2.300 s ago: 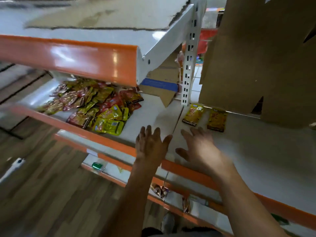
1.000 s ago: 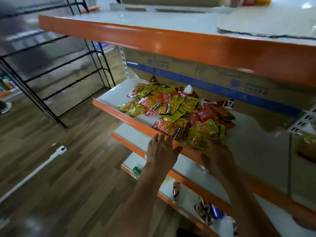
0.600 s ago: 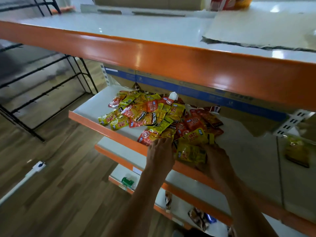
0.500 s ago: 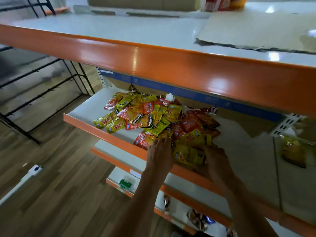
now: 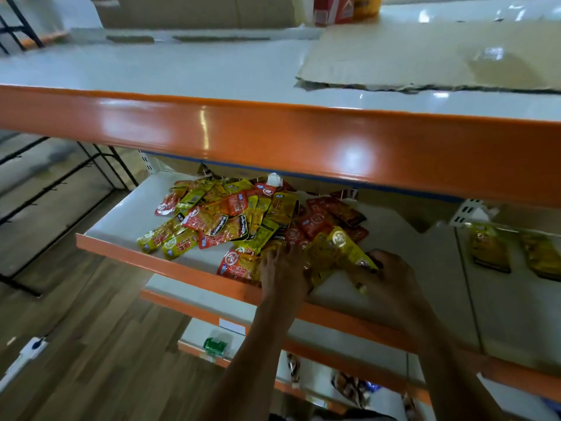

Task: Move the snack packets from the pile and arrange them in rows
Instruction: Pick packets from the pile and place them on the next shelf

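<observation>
A pile of yellow, orange and red snack packets (image 5: 243, 217) lies on the white middle shelf (image 5: 127, 220) under the orange-edged upper shelf. My right hand (image 5: 387, 278) grips a yellow packet (image 5: 337, 253) at the pile's near right edge and tilts it up. My left hand (image 5: 283, 270) rests on packets at the pile's front edge, beside a red packet (image 5: 236, 265); what its fingertips hold is hidden. Two yellow packets (image 5: 488, 252) (image 5: 543, 256) lie side by side on the shelf section to the right.
The upper shelf's orange lip (image 5: 273, 138) overhangs the pile closely. A torn cardboard sheet (image 5: 425, 56) lies on top of it. Lower shelves hold a green can (image 5: 214, 344) and some packets. Black wire racks (image 5: 45, 189) stand at left on the wooden floor.
Both hands swung from the right shelf section to the pile. In the last half second the right hand took a yellow packet and lifted its edge; the left hand settled on the pile's front.
</observation>
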`<state>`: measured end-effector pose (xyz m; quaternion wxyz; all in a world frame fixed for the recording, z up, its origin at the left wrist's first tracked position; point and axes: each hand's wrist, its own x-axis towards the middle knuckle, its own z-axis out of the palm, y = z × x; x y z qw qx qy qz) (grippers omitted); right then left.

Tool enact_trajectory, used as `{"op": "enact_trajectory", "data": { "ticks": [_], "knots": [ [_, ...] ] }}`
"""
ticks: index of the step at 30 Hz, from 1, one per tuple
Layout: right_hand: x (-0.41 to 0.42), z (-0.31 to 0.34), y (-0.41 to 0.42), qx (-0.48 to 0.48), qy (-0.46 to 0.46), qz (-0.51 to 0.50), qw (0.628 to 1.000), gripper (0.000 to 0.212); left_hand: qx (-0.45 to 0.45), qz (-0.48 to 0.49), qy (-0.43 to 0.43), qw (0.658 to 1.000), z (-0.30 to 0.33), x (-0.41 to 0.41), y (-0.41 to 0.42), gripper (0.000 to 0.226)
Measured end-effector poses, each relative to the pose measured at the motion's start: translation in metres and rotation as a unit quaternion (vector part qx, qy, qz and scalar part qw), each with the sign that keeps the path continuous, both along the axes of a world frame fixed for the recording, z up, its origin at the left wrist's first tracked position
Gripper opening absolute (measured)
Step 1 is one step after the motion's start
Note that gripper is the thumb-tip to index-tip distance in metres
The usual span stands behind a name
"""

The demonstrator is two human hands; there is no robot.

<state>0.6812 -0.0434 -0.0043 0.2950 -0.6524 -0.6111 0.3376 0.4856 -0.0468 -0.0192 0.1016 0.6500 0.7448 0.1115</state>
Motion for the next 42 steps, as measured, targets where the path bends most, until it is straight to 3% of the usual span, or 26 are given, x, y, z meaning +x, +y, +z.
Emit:
{"op": "enact_trajectory", "data": {
  "ticks": [3,8,12,16,20,24,27,32,37,42],
  "knots": [
    [0.002,-0.004,-0.005,-0.049,0.097,-0.039,0.993,0.022,-0.003,0.01,0.005,1.0,0.0,0.003,-0.001,0.058],
    [-0.001,-0.004,-0.017,-0.113,0.237,-0.105,0.959,0.019,0.001,0.002,-0.12,0.993,-0.001,0.0,0.003,0.048],
    [-0.005,0.0,-0.021,-0.123,0.257,-0.131,0.95,0.025,-0.008,0.016,-0.279,0.96,0.012,-0.007,0.0,0.03],
    [-0.013,0.0,-0.017,-0.147,0.272,-0.138,0.941,0.023,-0.042,0.034,-0.367,0.928,0.019,-0.018,-0.002,0.014],
    [-0.03,0.008,-0.018,-0.172,0.3,-0.158,0.925,0.015,-0.052,0.079,-0.497,0.863,0.02,-0.024,-0.008,0.016],
    [-0.039,0.014,-0.021,-0.212,0.328,-0.121,0.912,0.042,-0.054,0.124,-0.595,0.792,0.018,-0.025,-0.015,0.028],
    [-0.044,0.017,-0.023,-0.238,0.408,-0.109,0.875,0.031,-0.061,0.131,-0.623,0.768,0.015,-0.026,-0.017,0.033],
    [-0.044,0.016,-0.025,-0.27,0.536,-0.062,0.797,0.039,-0.069,0.109,-0.65,0.749,0.013,-0.031,-0.019,0.03],
    [-0.043,0.01,-0.022,-0.268,0.589,-0.051,0.761,0.049,-0.074,0.11,-0.685,0.716,0.015,-0.035,-0.017,0.028],
    [-0.044,0.017,-0.024,-0.248,0.606,-0.082,0.751,0.038,-0.08,0.094,-0.695,0.709,0.016,-0.035,-0.014,0.03]
  ]
}}
